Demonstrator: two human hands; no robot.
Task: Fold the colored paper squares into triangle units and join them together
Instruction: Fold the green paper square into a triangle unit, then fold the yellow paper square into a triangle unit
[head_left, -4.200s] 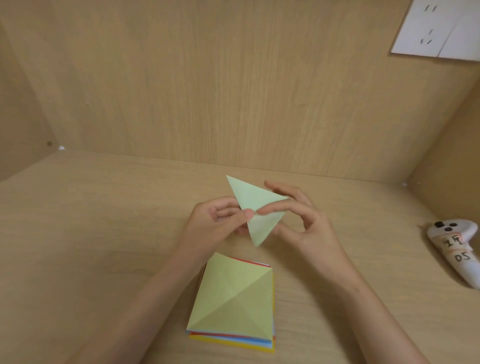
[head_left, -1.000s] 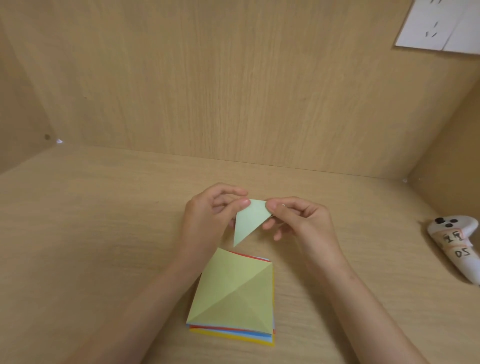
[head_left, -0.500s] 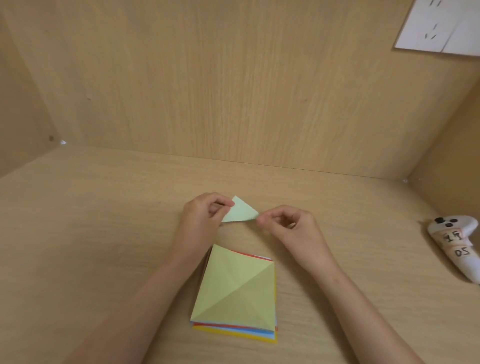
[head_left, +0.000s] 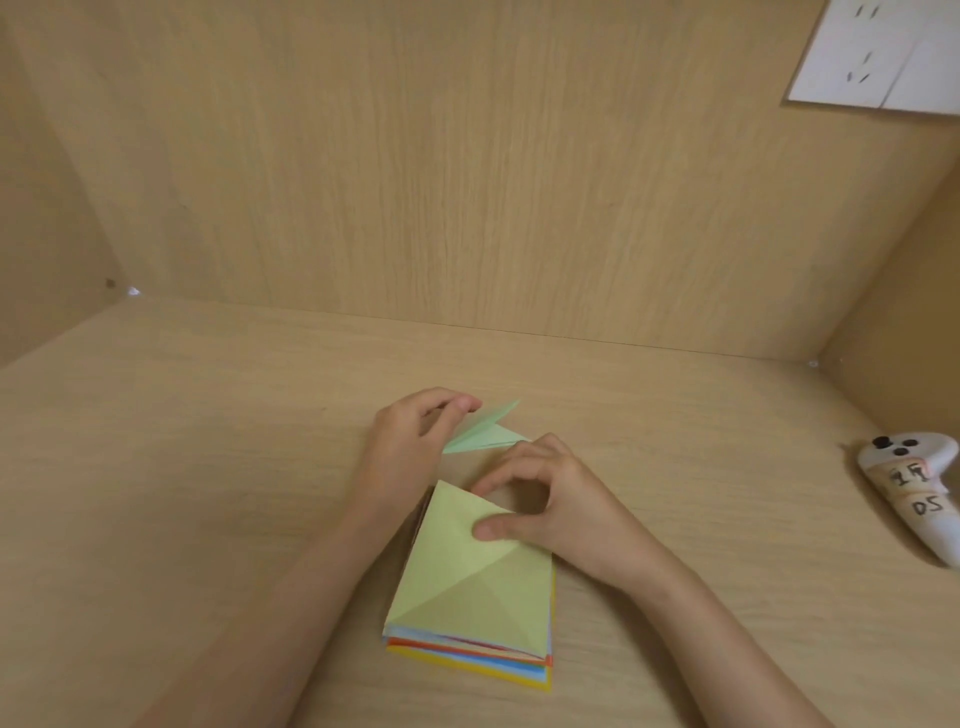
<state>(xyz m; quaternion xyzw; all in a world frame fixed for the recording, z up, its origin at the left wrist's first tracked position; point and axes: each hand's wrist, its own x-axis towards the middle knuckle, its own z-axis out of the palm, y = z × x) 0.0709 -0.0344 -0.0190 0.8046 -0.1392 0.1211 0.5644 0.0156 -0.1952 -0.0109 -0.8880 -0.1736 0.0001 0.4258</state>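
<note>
My left hand (head_left: 410, 441) pinches a folded light green triangle unit (head_left: 480, 431) just above the desk, its flaps slightly spread. A stack of colored paper squares (head_left: 467, 597) lies in front of me, a creased yellow-green sheet on top and red, blue and yellow edges showing below. My right hand (head_left: 545, 499) is on the stack's far corner, the thumb pressing on the top sheet and the fingers curled at its edge, pinching that sheet.
A white controller (head_left: 909, 493) with handwritten labels lies at the right by the side wall. A white sheet (head_left: 883, 52) is stuck to the back wall, top right. Wooden walls enclose the desk (head_left: 208, 493) on three sides.
My right hand let go of the green triangle and came down onto the stack's top sheet. My left hand alone holds the triangle, lowered near the desk.
</note>
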